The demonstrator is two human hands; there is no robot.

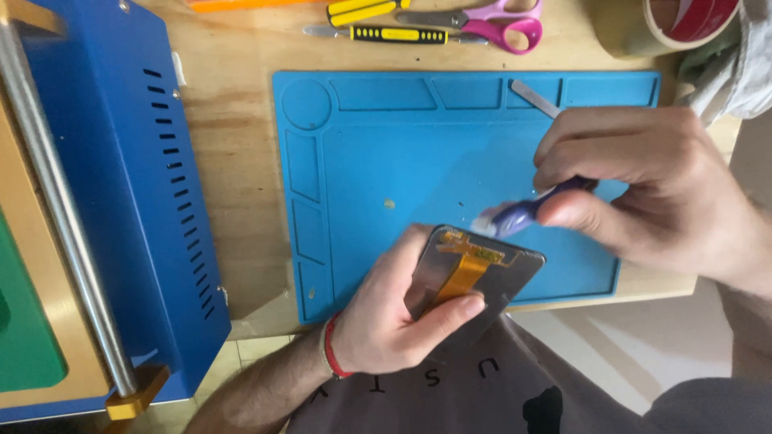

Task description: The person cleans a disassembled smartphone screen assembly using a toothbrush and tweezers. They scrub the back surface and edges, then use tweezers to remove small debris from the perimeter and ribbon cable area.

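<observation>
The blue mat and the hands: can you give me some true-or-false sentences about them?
1. The left hand holds a flat grey phone screen panel with an orange ribbon cable. True.
2. The right hand holds pink scissors. False: it grips a small purple-handled tool; the pink-handled scissors lie on the wooden table.
3. The blue silicone work mat has moulded compartments along its edges. True.
4. The yellow-and-black screwdriver lies on the mat. False: it lies beyond it, on the table.

Bare blue mat (386, 153) left of metal strip (534, 98).
</observation>
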